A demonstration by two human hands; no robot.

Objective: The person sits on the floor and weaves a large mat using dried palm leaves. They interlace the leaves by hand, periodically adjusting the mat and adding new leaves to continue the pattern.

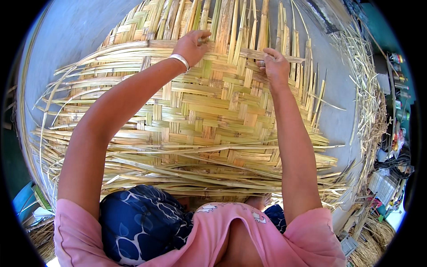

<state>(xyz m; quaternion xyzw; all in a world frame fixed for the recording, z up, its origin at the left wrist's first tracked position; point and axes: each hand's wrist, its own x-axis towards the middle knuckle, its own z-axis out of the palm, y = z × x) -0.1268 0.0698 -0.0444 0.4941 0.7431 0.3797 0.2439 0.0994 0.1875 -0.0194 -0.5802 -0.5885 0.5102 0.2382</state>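
Note:
A large mat [213, 115] woven from flat, yellow-green split cane strips spreads out before me. My right hand [276, 66] is closed on a flat cane strip [296, 58], which lies crosswise over the upright strips near the mat's far right. It wears a ring. My left hand [191, 48], with a pale bangle at the wrist, rests at the far middle of the mat. Its fingers reach to the right, slightly bent and apart, against the upright strips [218, 26]. What lies under its palm is hidden.
Loose strip ends [178, 171] stick out along the mat's near edge and both sides. On the right, a heap of thin cane scraps [367, 89] lies on the grey floor [333, 89]. Beyond it are dark coiled cables [398, 164]. My patterned blue knee [138, 222] is close to the near edge.

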